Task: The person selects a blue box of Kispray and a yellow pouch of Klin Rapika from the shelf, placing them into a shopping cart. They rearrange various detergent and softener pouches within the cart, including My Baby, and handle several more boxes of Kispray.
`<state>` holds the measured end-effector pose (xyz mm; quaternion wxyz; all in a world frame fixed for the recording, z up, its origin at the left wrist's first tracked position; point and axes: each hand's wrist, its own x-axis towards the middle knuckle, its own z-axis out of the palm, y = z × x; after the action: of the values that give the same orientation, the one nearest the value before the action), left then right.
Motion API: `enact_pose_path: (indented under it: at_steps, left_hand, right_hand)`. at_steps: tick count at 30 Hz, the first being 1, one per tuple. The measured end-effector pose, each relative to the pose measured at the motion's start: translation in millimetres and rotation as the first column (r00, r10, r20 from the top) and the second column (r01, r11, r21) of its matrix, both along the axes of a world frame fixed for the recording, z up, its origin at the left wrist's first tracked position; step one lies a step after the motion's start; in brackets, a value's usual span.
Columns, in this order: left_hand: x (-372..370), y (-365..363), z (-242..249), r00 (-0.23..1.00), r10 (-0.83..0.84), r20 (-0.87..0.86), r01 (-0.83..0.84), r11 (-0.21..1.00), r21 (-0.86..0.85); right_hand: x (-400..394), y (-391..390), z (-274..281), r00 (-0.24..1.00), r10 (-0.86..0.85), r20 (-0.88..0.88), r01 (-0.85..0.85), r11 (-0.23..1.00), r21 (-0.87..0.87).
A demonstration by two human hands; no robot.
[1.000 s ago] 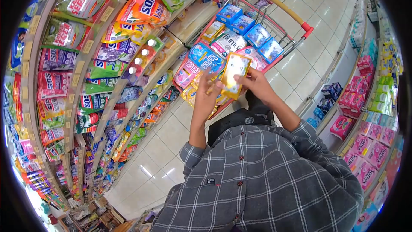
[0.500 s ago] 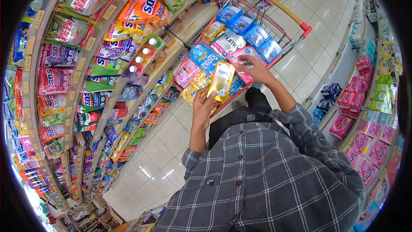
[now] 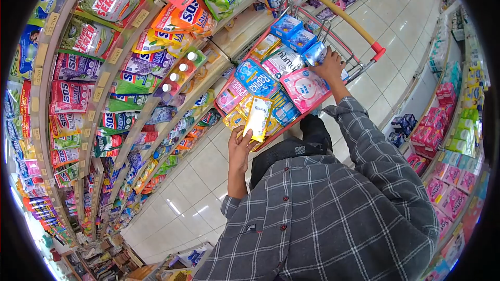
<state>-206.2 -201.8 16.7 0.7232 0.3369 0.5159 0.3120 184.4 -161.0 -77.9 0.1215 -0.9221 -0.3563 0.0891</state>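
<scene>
My left hand [image 3: 240,149] pinches the lower end of a yellow-and-white pouch [image 3: 258,118], held upright over the near corner of a red-rimmed shopping cart [image 3: 286,126]. My right hand [image 3: 332,68] has its fingers curled over a small blue box [image 3: 314,53] at the cart's right side, hiding part of it. Two more blue boxes, one of them a blue box [image 3: 301,40] beside it, stand farther back. A pink pack [image 3: 305,89], a white-and-black pack [image 3: 283,61] and a blue Rapika pouch [image 3: 257,78] lie between my hands.
Shelves with SOS pouches [image 3: 72,97] and other packets rise on the left. The cart's yellow handle [image 3: 341,12] is at the far side. Pink packs [image 3: 430,117] line the right-hand shelves. Pale floor tiles [image 3: 190,190] run along the aisle.
My right hand has moved from above the pink pack to the blue boxes at the right and closed over one. My left hand still holds the pouch, now shifted slightly left and down.
</scene>
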Motion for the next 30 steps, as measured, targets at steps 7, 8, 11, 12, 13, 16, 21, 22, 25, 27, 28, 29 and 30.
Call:
enact_pose_path:
  at_steps: [7, 8, 11, 12, 13, 16, 21, 22, 25, 27, 28, 29, 30]
  left_hand:
    - [-7.7, 3.0, -11.0, 0.998, 0.053, -0.027, -0.053, 0.998, -0.02]
    - [-7.6, 4.6, -11.3, 0.998, 0.056, -0.033, -0.056, 0.998, -0.017]
    - [-5.9, 8.0, -9.5, 0.997, 0.07, -0.03, -0.071, 0.997, -0.014]
    - [-5.3, 8.5, -8.9, 0.997, 0.076, -0.026, -0.076, 0.997, -0.015]
    - [-4.9, 9.1, -9.7, 0.997, 0.078, -0.029, -0.078, 0.997, -0.019]
    - [-1.3, 11.5, -11.1, 0.997, 0.066, -0.04, -0.067, 0.997, -0.028]
    - [5.9, 12.5, -6.5, 0.999, 0.028, -0.042, -0.029, 0.999, -0.026]
    - [6.6, 13.1, -6.2, 0.999, 0.027, -0.043, -0.028, 0.999, -0.024]
    - [6.1, 10.5, -7.3, 0.999, 0.031, -0.039, -0.032, 0.999, -0.025]
    - [3.8, 8.2, -11.1, 0.999, 0.043, -0.024, -0.044, 0.999, -0.024]
    - [1.3, 6.1, -13.5, 0.998, 0.049, -0.028, -0.05, 0.998, -0.031]
    - [-0.9, 5.8, -16.2, 0.998, 0.055, -0.029, -0.056, 0.998, -0.034]
    - [-1.2, 7.6, -17.9, 0.998, 0.06, -0.028, -0.061, 0.998, -0.035]
  right_hand:
    - [10.0, -2.2, -1.1, 0.995, 0.099, -0.033, -0.098, 0.995, 0.031]
    - [9.6, -5.5, 0.3, 0.993, 0.115, -0.027, -0.113, 0.991, 0.074]
    - [5.2, -10.7, 11.2, 0.987, 0.162, 0.008, -0.16, 0.964, 0.21]
    - [4.0, -9.2, 13.2, 0.984, 0.175, 0.029, -0.176, 0.95, 0.259]
    - [3.1, -7.9, 15.4, 0.982, 0.184, 0.049, -0.19, 0.933, 0.306]
    - [0.6, 20.1, 31.7, 0.98, 0.165, 0.111, -0.198, 0.864, 0.462]
    - [0.7, 69.6, 20.5, 0.952, 0.188, 0.24, -0.229, 0.961, 0.157]
    - [1.9, 72.7, 10.2, 0.952, 0.192, 0.237, -0.239, 0.953, 0.185]
    - [-1.2, 69.1, -0.5, 0.956, 0.209, 0.205, -0.259, 0.932, 0.255]
    - [-3.0, 53.5, 0.9, 0.966, 0.181, 0.184, -0.237, 0.903, 0.359]
    - [-6.4, 41.8, 4.6, 0.971, 0.168, 0.171, -0.225, 0.884, 0.409]
    - [-9.6, 22.7, 9.2, 0.977, 0.142, 0.157, -0.19, 0.914, 0.358]
    - [-13.1, 0.4, 14.6, 0.982, 0.114, 0.148, -0.155, 0.939, 0.308]
